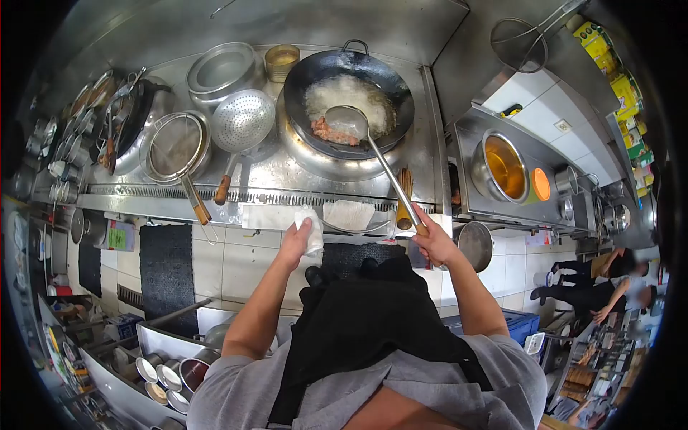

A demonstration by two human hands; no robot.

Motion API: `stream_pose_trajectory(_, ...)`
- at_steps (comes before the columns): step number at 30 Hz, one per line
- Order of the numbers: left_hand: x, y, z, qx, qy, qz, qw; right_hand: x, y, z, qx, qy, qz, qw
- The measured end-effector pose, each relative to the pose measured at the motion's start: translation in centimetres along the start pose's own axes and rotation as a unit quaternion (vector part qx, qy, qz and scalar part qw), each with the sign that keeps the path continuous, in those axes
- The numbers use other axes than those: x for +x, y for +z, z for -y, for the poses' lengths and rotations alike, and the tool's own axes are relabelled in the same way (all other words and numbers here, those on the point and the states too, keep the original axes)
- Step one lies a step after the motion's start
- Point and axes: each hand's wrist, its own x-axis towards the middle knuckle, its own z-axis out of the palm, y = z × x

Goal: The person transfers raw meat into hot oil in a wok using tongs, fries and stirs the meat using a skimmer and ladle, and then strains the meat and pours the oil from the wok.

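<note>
My right hand (433,240) is closed around the wooden end of a long-handled ladle (389,172). The ladle's bowl dips into a black wok (297,89) at the back of the stove, where pale liquid (351,89) foams and bubbles. Pieces of reddish-brown meat (333,134) lie at the bowl's lower left edge; whether they are in the ladle or beside it I cannot tell. In front of the stove, my left hand (295,242) grips a folded white cloth (309,228). A bamboo brush (405,197) stands close to the ladle's handle.
Left of the wok are a perforated skimmer (244,118), a wire strainer (174,147) and a metal pot (223,68). A steel bowl of amber liquid (504,168) stands right, near an orange-topped container (540,184). White cloths (347,215) lie along the stove's front edge. Two people (609,287) are far right.
</note>
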Motion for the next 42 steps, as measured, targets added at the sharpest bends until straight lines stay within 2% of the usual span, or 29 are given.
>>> stream_pose_trajectory(1,0.2,0.1,-0.3,0.011,0.001,-0.001,1.000,-0.1,0.3,-0.2,0.003,-0.001,-0.005,1.000)
stream_pose_trajectory(3,1.1,0.3,-0.7,0.013,-0.010,0.017,1.000,-0.1,0.9,-0.4,-0.086,-0.024,-0.038,0.995)
stream_pose_trajectory(4,1.8,0.9,-0.8,-0.009,-0.012,-0.009,1.000,0.2,1.0,-1.0,-0.086,-0.025,-0.043,0.995)
stream_pose_trajectory(5,2.7,1.3,-0.7,-0.032,-0.015,-0.036,0.999,0.5,1.2,-1.6,-0.211,-0.077,-0.104,0.969)
stream_pose_trajectory(6,4.2,1.6,-0.8,-0.039,-0.002,-0.001,0.999,0.5,1.3,-1.6,-0.333,-0.126,-0.161,0.920)
stream_pose_trajectory(7,5.9,2.2,-1.1,-0.039,0.000,0.002,0.999,0.3,1.2,-1.4,-0.334,-0.127,-0.164,0.919)
stream_pose_trajectory(9,9.2,4.7,-3.1,-0.142,-0.029,0.002,0.989,-1.2,1.3,1.4,-0.314,-0.082,-0.145,0.935)
stream_pose_trajectory(11,11.0,8.1,-7.1,-0.164,-0.043,-0.001,0.986,-2.4,0.8,3.1,-0.318,-0.057,-0.111,0.940)
stream_pose_trajectory(13,14.2,10.5,-9.0,-0.188,-0.071,0.012,0.980,-3.1,0.5,2.8,-0.322,-0.146,-0.101,0.930)
stream_pose_trajectory(15,16.6,12.4,-10.1,-0.188,-0.123,-0.017,0.974,-3.7,0.7,3.2,-0.309,-0.130,-0.096,0.937)
stream_pose_trajectory(18,17.4,13.7,-10.4,-0.190,-0.127,-0.051,0.972,-3.2,0.9,2.7,-0.350,-0.074,-0.083,0.930)
stream_pose_trajectory(22,18.8,13.4,-10.2,-0.201,-0.147,-0.054,0.967,-1.3,0.6,1.4,-0.413,-0.053,-0.115,0.902)
stream_pose_trajectory(24,19.0,13.4,-10.2,-0.205,-0.152,-0.068,0.965,-0.5,0.6,2.4,-0.451,0.013,-0.127,0.883)
stream_pose_trajectory(28,18.7,13.5,-10.5,-0.212,-0.142,-0.094,0.962,1.9,-0.6,2.2,-0.477,0.059,-0.138,0.866)
stream_pose_trajectory(32,18.8,13.6,-11.2,-0.209,-0.160,-0.093,0.960,3.2,-2.0,1.1,-0.469,0.050,-0.154,0.868)
stream_pose_trajectory(34,18.8,13.2,-11.7,-0.267,-0.179,-0.062,0.945,3.3,-2.5,0.6,-0.463,0.041,-0.165,0.870)
stream_pose_trajectory(38,21.0,12.9,-10.1,-0.242,-0.167,-0.064,0.954,3.3,-3.6,-0.5,-0.404,0.024,-0.173,0.898)
stream_pose_trajectory(42,21.4,13.1,-10.2,-0.188,-0.157,-0.073,0.967,3.8,-6.3,-2.3,-0.356,-0.042,-0.176,0.917)
